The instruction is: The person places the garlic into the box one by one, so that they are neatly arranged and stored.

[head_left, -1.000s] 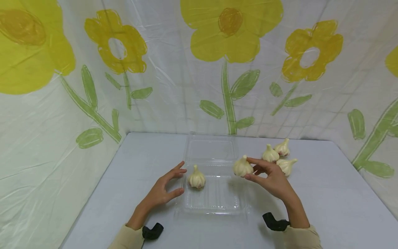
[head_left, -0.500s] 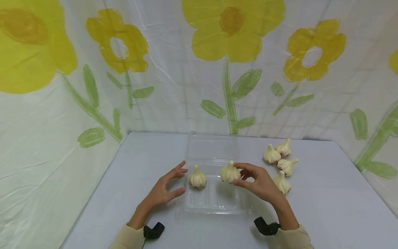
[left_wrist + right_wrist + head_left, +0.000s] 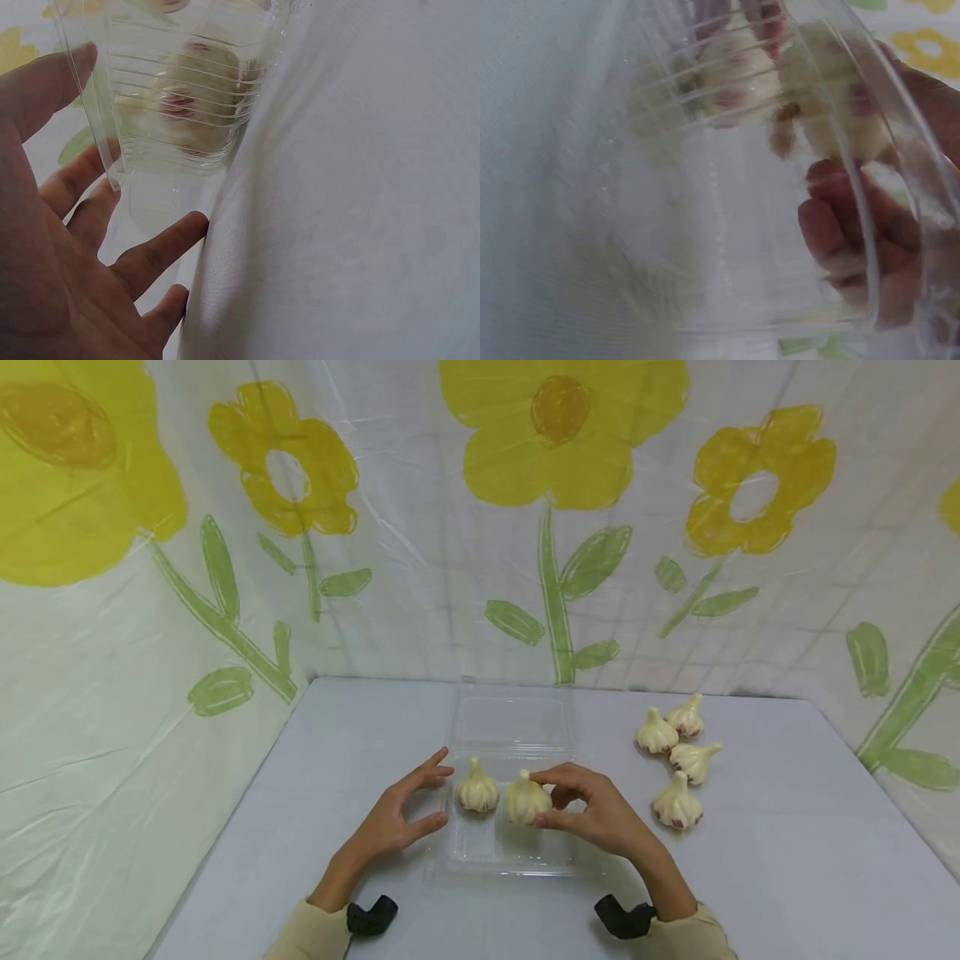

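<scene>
White table (image 3: 517, 918) in front, white sheet (image 3: 420, 593) with painted yellow flowers hanging behind. Nearest: beige sleeves (image 3: 306, 931) and black wrist mounts (image 3: 372, 916).

Left hand (image 3: 390, 818) sits at the left side of the clear container (image 3: 476, 845), thumb and fingers spread, nothing gripped; contact with the wall can't be told. Right hand (image 3: 596, 810) pinches the held bulb (image 3: 524, 800), garlic, between thumb and fingers, neck up, over the middle of the container base. Whether its underside touches the base is unclear.

Placed bulb (image 3: 477, 789), also garlic, stands upright in the base near the left wall, just beside the held one. Lid (image 3: 513, 718) lies folded back toward the table's far edge.

Outside, toward the table's far right corner, four loose bulbs: nearest bulb (image 3: 678, 806) upright and apart, tilted bulb (image 3: 693, 762) behind it, then inner bulb (image 3: 656, 733) and farthest bulb (image 3: 686, 717), these last three clustered.

Progress, judged: looks early. One garlic in, second seemingly being set down, four left outside; lid not yet closed.
</scene>
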The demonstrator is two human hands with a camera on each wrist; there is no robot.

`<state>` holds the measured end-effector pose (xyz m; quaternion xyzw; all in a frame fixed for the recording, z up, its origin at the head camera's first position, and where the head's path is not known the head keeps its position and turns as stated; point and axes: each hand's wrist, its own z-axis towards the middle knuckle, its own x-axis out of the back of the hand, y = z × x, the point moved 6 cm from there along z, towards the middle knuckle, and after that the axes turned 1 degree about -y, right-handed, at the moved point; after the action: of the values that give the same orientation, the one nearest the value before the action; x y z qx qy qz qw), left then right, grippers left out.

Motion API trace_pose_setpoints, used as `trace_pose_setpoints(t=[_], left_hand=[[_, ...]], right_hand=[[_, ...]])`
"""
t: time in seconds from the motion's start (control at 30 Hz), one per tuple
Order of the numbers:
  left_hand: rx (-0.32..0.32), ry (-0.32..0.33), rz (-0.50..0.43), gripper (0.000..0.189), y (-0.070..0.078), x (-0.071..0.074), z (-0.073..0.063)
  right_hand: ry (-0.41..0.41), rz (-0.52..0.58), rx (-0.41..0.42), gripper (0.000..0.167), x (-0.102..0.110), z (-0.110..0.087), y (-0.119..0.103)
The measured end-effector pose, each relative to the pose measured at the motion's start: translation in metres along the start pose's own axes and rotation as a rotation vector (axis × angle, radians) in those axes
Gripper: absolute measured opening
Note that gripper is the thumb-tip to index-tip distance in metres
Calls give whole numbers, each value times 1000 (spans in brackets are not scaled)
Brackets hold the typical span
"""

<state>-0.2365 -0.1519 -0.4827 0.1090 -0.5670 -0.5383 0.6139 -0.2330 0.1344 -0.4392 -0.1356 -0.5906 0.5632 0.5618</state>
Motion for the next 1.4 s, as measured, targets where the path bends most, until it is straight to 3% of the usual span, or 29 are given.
trace_pose_setpoints(t=[0.37,0.73,1.4], left_hand=[[2,8,-18,57,2,1,1],[-6,5,-3,57,0,-1,1],[5,-2,-11,56,0,-1,0]], right_hand=[[-97,-29,-6,51,-25,9,-5],[-188,-48,43,50,-48,15,-8],[-256,-15,22,51,-66,21,-4]])
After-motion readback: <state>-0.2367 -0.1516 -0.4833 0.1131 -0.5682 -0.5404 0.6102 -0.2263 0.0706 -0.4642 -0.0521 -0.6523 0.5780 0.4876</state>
